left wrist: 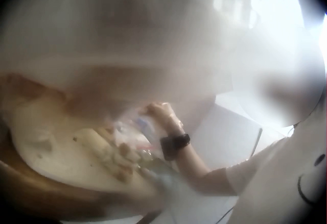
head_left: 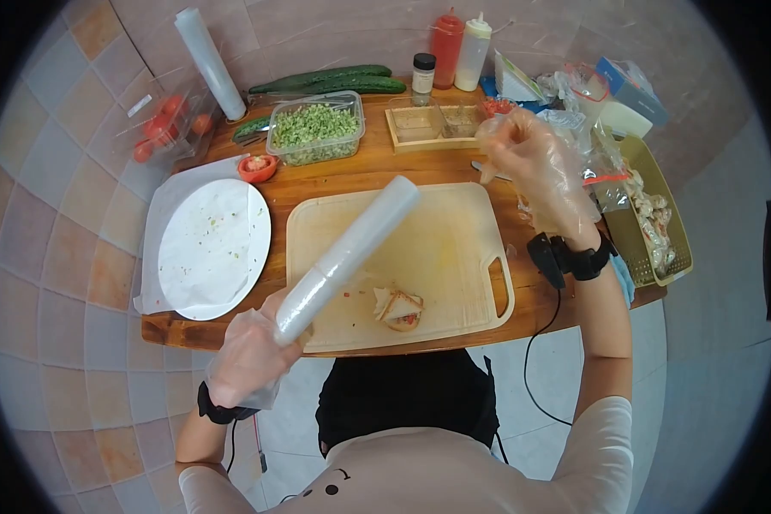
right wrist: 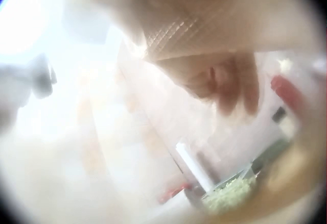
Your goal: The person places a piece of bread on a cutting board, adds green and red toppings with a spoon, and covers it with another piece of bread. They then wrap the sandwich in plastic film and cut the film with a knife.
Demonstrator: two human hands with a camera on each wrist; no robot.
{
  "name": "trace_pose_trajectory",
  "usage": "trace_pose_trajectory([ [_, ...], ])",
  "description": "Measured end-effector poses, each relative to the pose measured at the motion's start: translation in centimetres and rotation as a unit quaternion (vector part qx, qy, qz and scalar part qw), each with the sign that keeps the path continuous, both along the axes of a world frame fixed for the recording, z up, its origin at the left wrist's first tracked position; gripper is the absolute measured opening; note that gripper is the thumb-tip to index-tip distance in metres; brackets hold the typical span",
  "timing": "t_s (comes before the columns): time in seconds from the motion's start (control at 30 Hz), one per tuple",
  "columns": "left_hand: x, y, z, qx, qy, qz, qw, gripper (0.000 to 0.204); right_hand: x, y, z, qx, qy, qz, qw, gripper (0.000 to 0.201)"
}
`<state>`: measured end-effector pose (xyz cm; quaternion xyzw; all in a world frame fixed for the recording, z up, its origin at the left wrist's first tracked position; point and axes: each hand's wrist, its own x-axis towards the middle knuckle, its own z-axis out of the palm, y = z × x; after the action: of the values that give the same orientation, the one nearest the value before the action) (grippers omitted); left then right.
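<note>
My left hand (head_left: 253, 355), in a clear plastic glove, grips the lower end of a roll of cling film (head_left: 347, 261) that slants up over the cutting board (head_left: 437, 257). Raised at the right, my gloved right hand (head_left: 535, 163) has its fingers curled, pinching the film's loose end; a see-through sheet hazes the space between the hands. The right wrist view shows those bent fingers (right wrist: 232, 89) close up and blurred. A small cut piece of sandwich (head_left: 398, 308) with a reddish filling lies near the board's front edge.
At left are a white plate (head_left: 257, 227) with crumbs and a halved tomato (head_left: 257, 168). Behind stand a tub of chopped greens (head_left: 317, 128), cucumbers (head_left: 334, 81), another roll (head_left: 210, 64), a wooden condiment tray (head_left: 434, 137) and squeeze bottles (head_left: 473, 53). A basket (head_left: 681, 257) holds wrapped pieces at right.
</note>
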<state>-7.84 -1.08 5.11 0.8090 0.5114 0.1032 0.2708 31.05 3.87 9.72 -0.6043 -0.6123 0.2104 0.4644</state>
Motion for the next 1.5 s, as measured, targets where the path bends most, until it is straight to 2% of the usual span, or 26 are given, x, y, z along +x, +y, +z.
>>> trace_pose_trajectory([
  [0.03, -0.1, 0.2, -0.2, -0.006, -0.002, 0.002, 1.000, 0.057, -0.2, -0.1, -0.1, -0.034, 0.029, 0.016, 0.999, 0.021],
  [0.13, -0.1, 0.5, -1.3, 0.090, -0.020, -0.033, 0.995, 0.059, -1.7, -1.6, -0.4, -0.058, 0.109, 0.066, 0.990, 0.022],
  [0.23, -0.1, 0.7, -1.2, 0.112, -0.003, -0.030, 0.993, 0.061, -1.7, -2.4, -1.0, -0.058, 0.034, 0.077, 0.995, 0.024],
  [0.33, 0.2, 0.6, -0.8, 0.194, -0.022, -0.020, 0.981, 0.062, 0.6, -2.0, -2.2, -0.025, -0.038, 0.016, 0.999, 0.023],
  [0.37, 0.1, 0.6, -0.9, 0.203, -0.008, -0.016, 0.979, 0.064, 0.5, -3.0, -0.6, -0.015, -0.062, -0.032, 0.997, 0.022],
  [0.43, -0.3, 0.7, -1.0, 0.222, 0.017, -0.007, 0.975, 0.066, 4.5, -2.3, -1.9, -0.068, -0.177, -0.109, 0.976, 0.018],
  [0.47, -0.4, 0.8, -1.2, 0.235, 0.028, -0.010, 0.971, 0.067, 6.7, -2.1, -3.0, -0.028, -0.296, -0.097, 0.950, 0.018],
  [0.53, -0.4, 1.0, -1.3, 0.260, 0.050, -0.020, 0.964, 0.069, 9.3, -2.0, -4.3, 0.050, -0.518, -0.069, 0.851, 0.020],
  [0.63, 0.2, 0.9, -0.8, 0.273, 0.098, -0.027, 0.957, 0.070, 10.2, -2.8, -5.0, -0.025, -0.558, -0.113, 0.822, 0.025],
  [0.73, 0.6, 1.1, -0.6, 0.299, 0.124, -0.043, 0.945, 0.070, 6.5, -3.4, -3.9, 0.173, -0.510, -0.084, 0.838, 0.026],
  [0.8, 1.2, 1.2, -0.6, 0.301, 0.135, -0.047, 0.943, 0.072, 2.1, -4.7, -2.0, 0.130, -0.408, -0.056, 0.902, 0.026],
  [0.83, 1.4, 1.3, -0.5, 0.302, 0.140, -0.049, 0.942, 0.073, 1.4, -4.6, -2.1, 0.159, -0.371, 0.011, 0.915, 0.028],
  [0.9, 1.8, 1.4, -0.3, 0.288, 0.166, -0.041, 0.942, 0.072, -1.3, -5.0, -1.8, 0.187, -0.308, 0.056, 0.931, 0.025],
  [0.97, 2.2, 1.3, 0.1, 0.285, 0.171, -0.039, 0.942, 0.072, -2.4, -4.6, -2.0, 0.193, -0.335, 0.070, 0.920, 0.026],
  [1.07, 2.3, 1.0, 0.6, 0.302, 0.163, -0.046, 0.938, 0.073, -2.9, -3.8, -2.8, 0.159, -0.326, 0.074, 0.929, 0.021],
  [1.2, 2.4, 0.8, 0.3, 0.313, 0.157, -0.047, 0.936, 0.075, -2.9, -3.7, -3.8, 0.206, -0.345, 0.097, 0.910, 0.012],
  [1.3, 2.4, 0.7, 0.0, 0.306, 0.148, -0.047, 0.939, 0.075, -3.0, -3.5, -4.0, 0.141, -0.388, 0.105, 0.905, 0.017],
  [1.5, 3.7, 0.4, 0.2, 0.300, 0.164, -0.022, 0.940, 0.075, -3.6, -3.1, -4.6, 0.152, -0.323, 0.064, 0.932, 0.014],
])
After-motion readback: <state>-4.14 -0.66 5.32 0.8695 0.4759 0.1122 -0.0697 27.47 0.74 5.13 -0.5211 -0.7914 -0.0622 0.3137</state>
